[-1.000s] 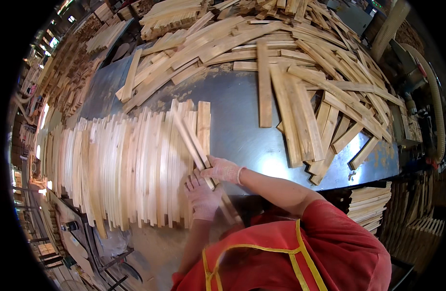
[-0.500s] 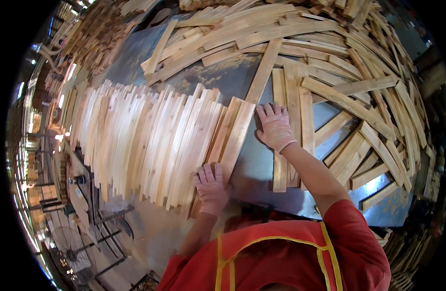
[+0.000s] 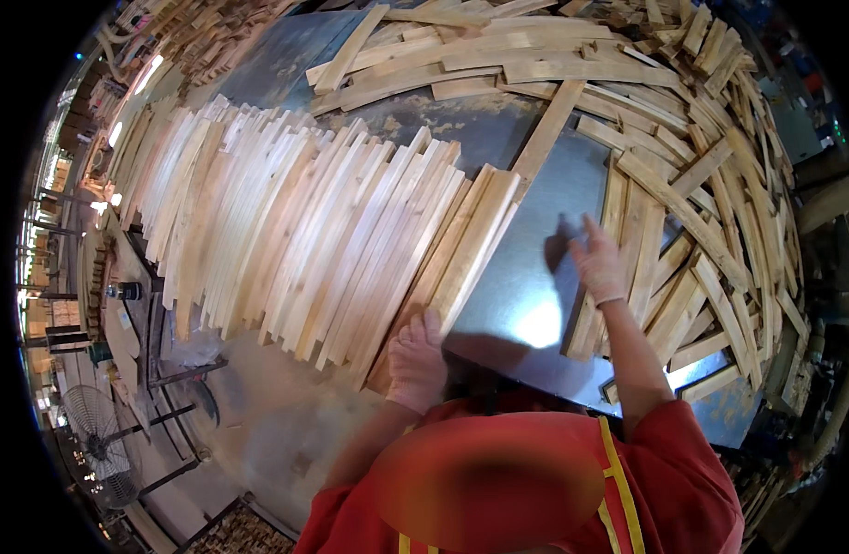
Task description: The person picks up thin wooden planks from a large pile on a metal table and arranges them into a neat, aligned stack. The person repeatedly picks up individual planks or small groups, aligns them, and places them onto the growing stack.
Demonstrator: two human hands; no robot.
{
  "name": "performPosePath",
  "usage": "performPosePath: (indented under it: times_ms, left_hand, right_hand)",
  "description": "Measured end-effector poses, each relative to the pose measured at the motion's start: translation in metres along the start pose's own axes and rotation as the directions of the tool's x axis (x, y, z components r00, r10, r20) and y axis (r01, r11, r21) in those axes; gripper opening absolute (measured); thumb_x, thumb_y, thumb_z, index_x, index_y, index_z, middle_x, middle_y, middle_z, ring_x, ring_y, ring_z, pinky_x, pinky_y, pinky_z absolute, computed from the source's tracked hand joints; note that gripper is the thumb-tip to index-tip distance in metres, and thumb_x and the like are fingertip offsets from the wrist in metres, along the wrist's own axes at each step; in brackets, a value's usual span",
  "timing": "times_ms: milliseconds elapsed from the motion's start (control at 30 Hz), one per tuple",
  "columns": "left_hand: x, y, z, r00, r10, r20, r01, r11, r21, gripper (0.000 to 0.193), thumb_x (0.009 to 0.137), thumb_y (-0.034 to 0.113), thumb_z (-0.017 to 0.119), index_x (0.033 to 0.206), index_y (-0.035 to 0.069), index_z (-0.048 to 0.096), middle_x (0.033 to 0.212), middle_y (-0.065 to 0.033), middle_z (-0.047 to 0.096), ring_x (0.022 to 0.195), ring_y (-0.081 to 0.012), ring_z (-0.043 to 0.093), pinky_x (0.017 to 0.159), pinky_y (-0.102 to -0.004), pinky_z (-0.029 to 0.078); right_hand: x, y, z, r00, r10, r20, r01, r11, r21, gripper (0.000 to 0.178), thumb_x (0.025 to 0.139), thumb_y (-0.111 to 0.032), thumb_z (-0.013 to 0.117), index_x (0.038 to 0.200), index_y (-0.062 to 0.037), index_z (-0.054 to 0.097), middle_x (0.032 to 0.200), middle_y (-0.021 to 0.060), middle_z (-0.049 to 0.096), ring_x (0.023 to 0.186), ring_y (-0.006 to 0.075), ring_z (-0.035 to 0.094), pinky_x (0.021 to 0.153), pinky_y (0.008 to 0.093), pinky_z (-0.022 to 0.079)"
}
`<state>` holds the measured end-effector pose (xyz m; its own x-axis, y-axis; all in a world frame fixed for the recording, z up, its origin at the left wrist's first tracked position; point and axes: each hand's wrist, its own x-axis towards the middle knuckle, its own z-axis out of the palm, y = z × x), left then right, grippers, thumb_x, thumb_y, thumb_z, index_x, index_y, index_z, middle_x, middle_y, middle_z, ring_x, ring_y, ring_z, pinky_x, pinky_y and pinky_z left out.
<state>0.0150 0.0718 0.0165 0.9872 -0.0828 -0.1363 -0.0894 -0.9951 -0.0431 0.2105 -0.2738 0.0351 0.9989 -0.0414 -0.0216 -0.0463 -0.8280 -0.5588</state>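
A row of pale wooden boards (image 3: 300,231) stands packed side by side on the left of the metal-topped table (image 3: 526,277). My left hand (image 3: 415,365), in a pinkish work glove, has its fingers bent over the near end of the wooden board (image 3: 471,245) at the row's right end; its thumb is hidden. My right hand (image 3: 595,263), gloved alike and blurred, hangs above the tabletop with its fingers apart and nothing visible in them. Just to its right lie loose wooden boards (image 3: 642,240).
A heap of loose boards (image 3: 572,69) curves round the table's far and right sides. One long board (image 3: 549,134) slants between row and heap. A metal rack (image 3: 170,379) and a caged fan (image 3: 97,443) stand at the lower left.
My right hand has moved right, away from the row. My left hand stays at the near end of the row's last board, its fingers now more bent. The whole view has shifted slightly.
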Motion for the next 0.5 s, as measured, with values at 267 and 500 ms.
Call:
performPosePath:
  times_ms: [267, 500]
  left_hand:
    - [0.004, -0.004, -0.071, 0.961, 0.239, 0.138, -0.097, 0.762, -0.640, 0.092, 0.083, 0.043, 0.078, 0.156, -0.001, 0.043, 0.148, -0.0236, 0.056, 0.137, -0.0416, 0.054, 0.117, -0.0495, 0.043]
    - [-0.006, -0.075, -0.036, 0.916, 0.382, -0.123, -0.358, 0.916, 0.183, 0.066, 0.094, 0.033, 0.061, 0.153, 0.006, 0.049, 0.143, -0.0141, 0.051, 0.139, -0.0360, 0.044, 0.121, -0.0624, 0.031]
  right_hand:
    - [-0.119, -0.136, 0.095, 0.839, 0.299, 0.454, -0.533, 0.290, 0.795, 0.078, 0.088, 0.000, 0.067, 0.158, -0.0119, 0.034, 0.118, 0.0149, 0.066, 0.089, 0.0268, 0.070, 0.074, 0.0390, 0.060]
    - [-0.135, -0.134, 0.115, 0.830, 0.463, 0.311, -0.410, 0.130, 0.903, 0.088, 0.086, 0.013, 0.061, 0.164, -0.0149, 0.030, 0.130, 0.0153, 0.064, 0.104, 0.0265, 0.065, 0.089, 0.0380, 0.058]
